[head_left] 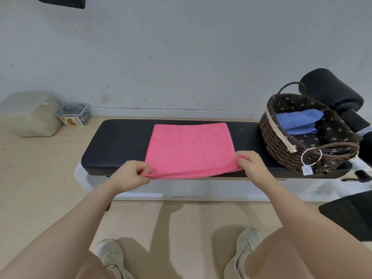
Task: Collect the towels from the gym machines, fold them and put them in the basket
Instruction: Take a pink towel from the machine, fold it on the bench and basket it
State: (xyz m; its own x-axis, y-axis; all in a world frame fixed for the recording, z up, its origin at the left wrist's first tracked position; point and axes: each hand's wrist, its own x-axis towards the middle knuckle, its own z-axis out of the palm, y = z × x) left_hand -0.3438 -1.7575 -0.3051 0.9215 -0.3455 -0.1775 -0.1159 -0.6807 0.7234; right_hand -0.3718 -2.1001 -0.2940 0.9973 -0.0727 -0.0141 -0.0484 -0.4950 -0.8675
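left hand (130, 174) and right hand (248, 164) each pinch a near corner of the pink towel (189, 150), lying doubled on the bench (120, 141). at the bench's right end the basket (281, 146) holds a folded blue towel (298, 120) — one done, pink mid-fold — any others out of sight

— Which colours are seen on the bench (120, 141)?
— Black padding, overlaid by a plain pink towel (189, 150).
— And the basket (281, 146)?
— Dark brown wicker, lined with white-flowered brown fabric; blue towels (298, 120) are contained.

A towel (190, 149) lies mid-bench (118, 146), left of a basket (281, 146) holding folded towels (298, 121).
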